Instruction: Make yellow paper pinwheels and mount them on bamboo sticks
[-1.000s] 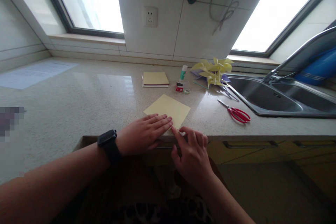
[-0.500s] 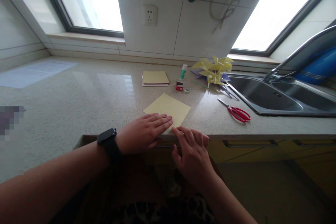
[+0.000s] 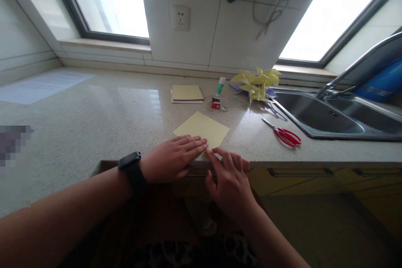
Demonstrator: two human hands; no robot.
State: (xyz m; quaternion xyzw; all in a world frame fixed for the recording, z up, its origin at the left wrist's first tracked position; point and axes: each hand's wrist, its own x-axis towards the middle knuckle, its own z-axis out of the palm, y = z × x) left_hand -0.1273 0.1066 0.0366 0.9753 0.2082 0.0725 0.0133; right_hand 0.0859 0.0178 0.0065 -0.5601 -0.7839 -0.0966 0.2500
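Observation:
A yellow square sheet of paper [image 3: 205,126] lies on the counter with one corner toward me. My left hand [image 3: 176,155] rests flat across its near left part, fingers stretched out and side by side. At the near corner, by the counter's front edge, the index fingertip of my right hand [image 3: 230,176] touches the paper; its other fingers are bent and the thumb stands apart. Both hands hide the near corner, so I cannot make out whether it is folded.
Behind the sheet are a stack of coloured paper [image 3: 187,93], a glue stick [image 3: 220,86], a small red box [image 3: 215,103] and a clear tape roll [image 3: 225,108]. Rightward lie yellow and purple pinwheels [image 3: 259,81], red-handled scissors [image 3: 284,135] and a sink [image 3: 310,111]. Printed paper [image 3: 47,86] lies left.
My right fingertips have shifted slightly up along the near corner, closer to my left fingers. The left hand stays on the sheet, and the whole view has moved a little.

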